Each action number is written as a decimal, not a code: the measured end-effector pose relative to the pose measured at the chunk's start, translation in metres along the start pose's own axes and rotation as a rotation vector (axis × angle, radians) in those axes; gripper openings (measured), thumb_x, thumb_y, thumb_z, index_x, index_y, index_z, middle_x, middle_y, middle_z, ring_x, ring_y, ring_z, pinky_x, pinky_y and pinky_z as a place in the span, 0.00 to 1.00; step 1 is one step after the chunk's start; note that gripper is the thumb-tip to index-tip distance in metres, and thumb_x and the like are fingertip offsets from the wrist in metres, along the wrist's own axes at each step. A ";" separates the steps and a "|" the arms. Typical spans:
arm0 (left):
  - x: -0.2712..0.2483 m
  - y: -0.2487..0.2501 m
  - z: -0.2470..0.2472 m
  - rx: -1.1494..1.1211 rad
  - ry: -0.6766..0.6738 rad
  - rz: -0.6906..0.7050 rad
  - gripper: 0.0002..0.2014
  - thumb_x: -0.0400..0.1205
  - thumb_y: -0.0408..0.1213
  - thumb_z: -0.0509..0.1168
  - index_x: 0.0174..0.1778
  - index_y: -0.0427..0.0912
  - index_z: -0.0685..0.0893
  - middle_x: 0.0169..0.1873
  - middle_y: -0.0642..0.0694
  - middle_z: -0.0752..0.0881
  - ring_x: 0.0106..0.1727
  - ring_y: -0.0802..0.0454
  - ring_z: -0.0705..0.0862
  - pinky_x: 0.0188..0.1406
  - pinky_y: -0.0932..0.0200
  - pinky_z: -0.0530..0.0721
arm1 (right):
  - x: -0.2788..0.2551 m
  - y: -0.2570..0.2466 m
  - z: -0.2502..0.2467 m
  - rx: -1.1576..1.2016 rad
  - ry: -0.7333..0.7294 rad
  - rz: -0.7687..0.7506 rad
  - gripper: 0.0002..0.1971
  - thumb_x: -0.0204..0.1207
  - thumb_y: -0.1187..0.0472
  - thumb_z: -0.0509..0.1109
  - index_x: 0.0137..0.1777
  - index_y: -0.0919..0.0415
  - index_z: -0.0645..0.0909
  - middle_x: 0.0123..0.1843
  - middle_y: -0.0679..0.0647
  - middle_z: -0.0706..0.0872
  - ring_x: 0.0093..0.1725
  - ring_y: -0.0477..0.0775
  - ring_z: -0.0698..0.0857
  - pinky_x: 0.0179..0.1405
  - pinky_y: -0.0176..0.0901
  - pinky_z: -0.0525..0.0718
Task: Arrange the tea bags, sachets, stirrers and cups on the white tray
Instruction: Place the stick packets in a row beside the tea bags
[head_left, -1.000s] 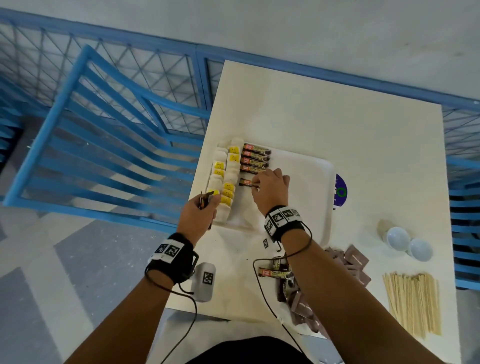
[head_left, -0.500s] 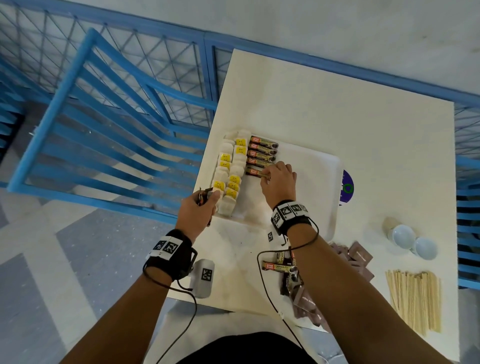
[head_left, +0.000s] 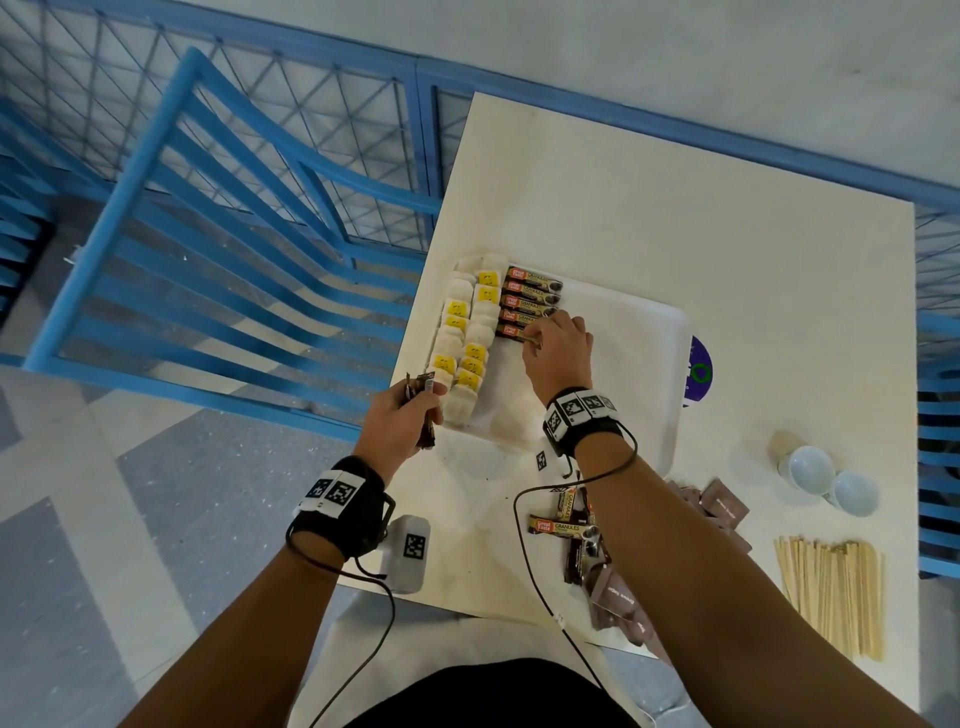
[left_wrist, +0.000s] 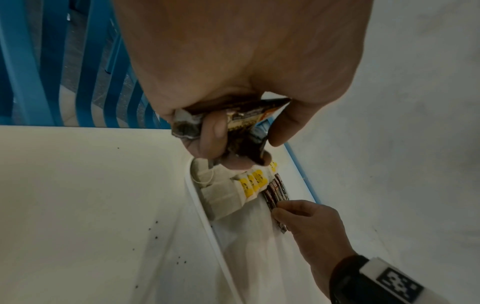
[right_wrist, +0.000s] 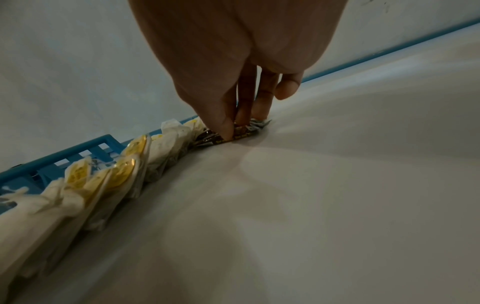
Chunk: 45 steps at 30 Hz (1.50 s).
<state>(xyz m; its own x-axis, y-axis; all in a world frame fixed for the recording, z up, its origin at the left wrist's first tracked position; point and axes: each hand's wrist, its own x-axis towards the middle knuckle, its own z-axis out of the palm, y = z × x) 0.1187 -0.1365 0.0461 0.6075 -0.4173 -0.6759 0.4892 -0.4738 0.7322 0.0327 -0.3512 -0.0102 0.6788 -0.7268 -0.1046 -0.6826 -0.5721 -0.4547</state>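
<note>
Sachets of dark brown coffee granules (head_left: 532, 301) lie in a stacked row at the 11 o'clock corner of the flat white plastic tray (head_left: 644, 364), which sits near the middle of the pale cream table (head_left: 701, 218). I see my right hand (head_left: 558, 353) bent over the nearest sachet of that row, thumb and fingertips (right_wrist: 228, 127) pinching it down against the tray floor. Just at 9 o'clock of the row, two columns of white paper tea bags with yellow tags (head_left: 467, 338) overlap along the tray's left edge. My left hand (head_left: 400, 421) hovers at the tray's 7 o'clock corner, fingers curled round a small bundle of spare brown sachets (left_wrist: 239, 119).

Outward, at 5 o'clock of the tray, a loose heap of more granule sachets (head_left: 566, 525) and mauve square packets (head_left: 722, 504) lies on the table, partly under my right forearm. Two white paper cups (head_left: 826, 478) lie at 4 o'clock, touching each other, and a bundle of pale wooden stirrers (head_left: 831, 592) rests near the table's 5 o'clock corner. A purple round sticker (head_left: 698, 371) peeks from under the tray's right edge. A blue slatted chair (head_left: 208, 234) stands at 9 o'clock of the table.
</note>
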 end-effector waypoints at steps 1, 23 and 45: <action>0.000 0.001 0.001 -0.033 -0.020 -0.023 0.09 0.86 0.34 0.65 0.58 0.40 0.89 0.39 0.43 0.84 0.33 0.52 0.76 0.19 0.67 0.71 | -0.001 0.000 0.000 0.001 0.006 0.001 0.08 0.78 0.64 0.71 0.56 0.60 0.86 0.57 0.56 0.83 0.59 0.61 0.77 0.61 0.53 0.73; 0.013 0.002 0.014 -0.239 -0.086 0.004 0.08 0.88 0.30 0.65 0.60 0.40 0.88 0.31 0.40 0.81 0.24 0.52 0.75 0.18 0.64 0.67 | -0.076 -0.053 -0.034 0.653 -0.396 0.080 0.21 0.75 0.55 0.80 0.66 0.54 0.82 0.44 0.49 0.91 0.41 0.47 0.90 0.44 0.35 0.87; 0.010 0.001 0.021 -0.053 0.064 0.124 0.03 0.80 0.39 0.77 0.46 0.44 0.91 0.37 0.43 0.93 0.25 0.51 0.78 0.21 0.61 0.72 | -0.061 -0.041 -0.040 0.252 -0.292 -0.200 0.11 0.75 0.50 0.77 0.56 0.49 0.86 0.51 0.46 0.85 0.53 0.51 0.82 0.57 0.51 0.80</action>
<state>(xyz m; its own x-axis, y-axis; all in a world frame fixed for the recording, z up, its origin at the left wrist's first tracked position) 0.1121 -0.1577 0.0388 0.7030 -0.4189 -0.5747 0.4394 -0.3795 0.8142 0.0086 -0.2985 0.0498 0.8637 -0.4527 -0.2217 -0.4672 -0.5539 -0.6891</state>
